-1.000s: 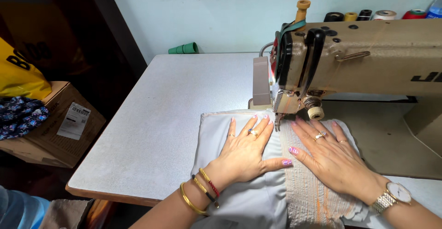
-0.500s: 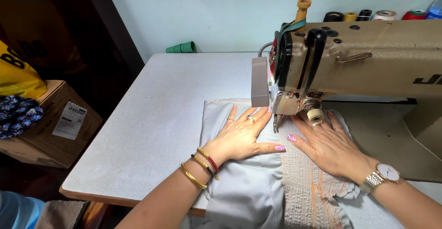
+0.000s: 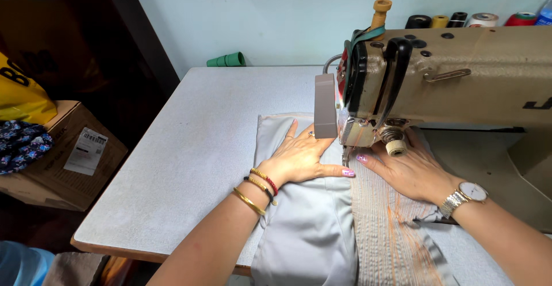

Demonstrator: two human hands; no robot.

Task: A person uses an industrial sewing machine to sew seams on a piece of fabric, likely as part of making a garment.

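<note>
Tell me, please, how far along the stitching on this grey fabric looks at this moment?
Done: many orange stitch rows already cover the panel on the near side of the needle. In hand: the left hand and right hand press the grey fabric flat beside the sewing machine head. Left: the fabric beyond the needle is mostly hidden, so what remains cannot be judged.

Both hands lie flat, palms down, fingers spread and pointing forward. The left hand [image 3: 299, 160] reaches in from the lower left, the right hand [image 3: 409, 171] from the lower right, thumbs nearly meeting.
</note>
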